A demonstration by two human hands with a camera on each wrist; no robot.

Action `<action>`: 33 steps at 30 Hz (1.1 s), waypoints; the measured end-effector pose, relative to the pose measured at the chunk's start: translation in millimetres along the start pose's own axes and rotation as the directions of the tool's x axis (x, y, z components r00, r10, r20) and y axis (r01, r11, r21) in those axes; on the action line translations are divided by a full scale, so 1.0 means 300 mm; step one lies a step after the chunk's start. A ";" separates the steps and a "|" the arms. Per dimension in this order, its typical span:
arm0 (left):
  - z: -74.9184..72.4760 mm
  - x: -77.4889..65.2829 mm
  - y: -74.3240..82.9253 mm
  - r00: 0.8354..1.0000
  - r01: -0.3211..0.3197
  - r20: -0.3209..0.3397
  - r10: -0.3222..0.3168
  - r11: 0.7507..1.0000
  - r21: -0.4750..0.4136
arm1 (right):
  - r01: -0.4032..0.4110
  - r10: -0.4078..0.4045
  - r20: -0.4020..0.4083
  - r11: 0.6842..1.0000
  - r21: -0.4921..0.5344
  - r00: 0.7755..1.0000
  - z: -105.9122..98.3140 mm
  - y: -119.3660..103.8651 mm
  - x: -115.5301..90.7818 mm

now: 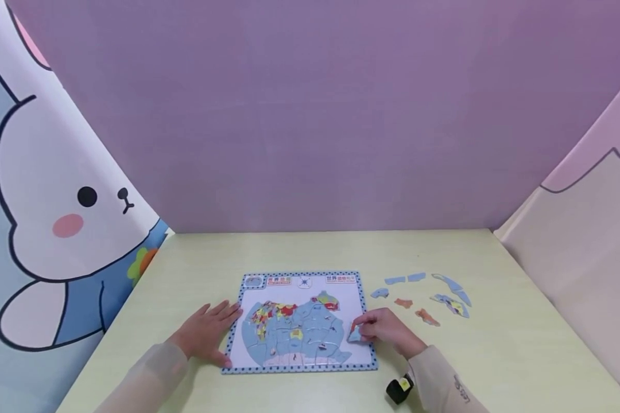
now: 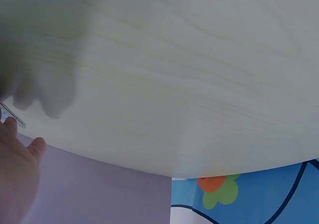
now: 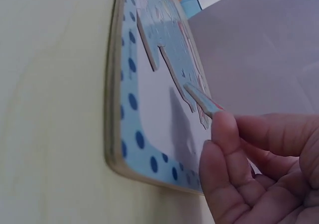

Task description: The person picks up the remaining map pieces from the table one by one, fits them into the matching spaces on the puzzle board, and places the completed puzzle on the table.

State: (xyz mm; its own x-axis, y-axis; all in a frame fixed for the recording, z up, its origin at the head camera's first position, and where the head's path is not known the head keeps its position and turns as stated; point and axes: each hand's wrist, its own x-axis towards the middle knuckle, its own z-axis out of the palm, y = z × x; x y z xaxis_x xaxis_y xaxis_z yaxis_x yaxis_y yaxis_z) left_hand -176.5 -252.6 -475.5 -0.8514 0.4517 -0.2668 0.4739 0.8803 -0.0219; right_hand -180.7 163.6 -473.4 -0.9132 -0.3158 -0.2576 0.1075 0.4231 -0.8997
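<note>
Right hand [image 1: 390, 331]: thumb and fingers pinch red-and-blue map piece [image 1: 355, 334] by one end (leaving the rest free), above bare right side of world-map puzzle board [image 1: 299, 369] | Left hand [image 1: 206, 331]: fingers spread at left border, probably steadying it; fingertip contact unclear

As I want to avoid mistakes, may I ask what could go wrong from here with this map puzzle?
The puzzle piece pinched by the right hand might slip, or catch on the placed pieces nearby.
The left hand is at the left edge of the board; a push might shift it.
The right sleeve might brush the loose pieces right of the board.
</note>
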 end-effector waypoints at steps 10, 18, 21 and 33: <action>0.003 -0.009 0.001 1.000 -0.014 -0.028 0.012 0.999 -0.042 | -0.006 0.005 0.039 0.999 0.032 0.999 0.014 -0.003 -0.004; 0.009 0.001 0.005 1.000 0.020 -0.005 -0.020 0.999 -0.038 | -0.021 0.020 0.030 0.999 0.030 0.999 0.028 0.002 -0.002; 0.009 0.002 0.008 1.000 0.026 0.001 -0.026 0.999 -0.037 | -0.039 0.038 0.019 0.999 0.012 0.999 0.033 0.000 -0.002; 0.004 0.002 0.014 0.999 0.042 0.016 -0.042 0.999 -0.026 | -0.086 0.085 -0.031 0.995 -0.051 0.996 0.058 -0.009 0.004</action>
State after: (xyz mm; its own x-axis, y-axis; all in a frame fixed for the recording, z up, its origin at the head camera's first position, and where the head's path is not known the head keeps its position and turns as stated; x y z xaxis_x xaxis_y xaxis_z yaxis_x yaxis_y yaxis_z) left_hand -174.7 -249.0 -476.9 -0.8667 0.4121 -0.2809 0.4315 0.9021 -0.0078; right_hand -175.3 147.3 -477.5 -0.9125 -0.2525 -0.3220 0.1657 0.4915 -0.8550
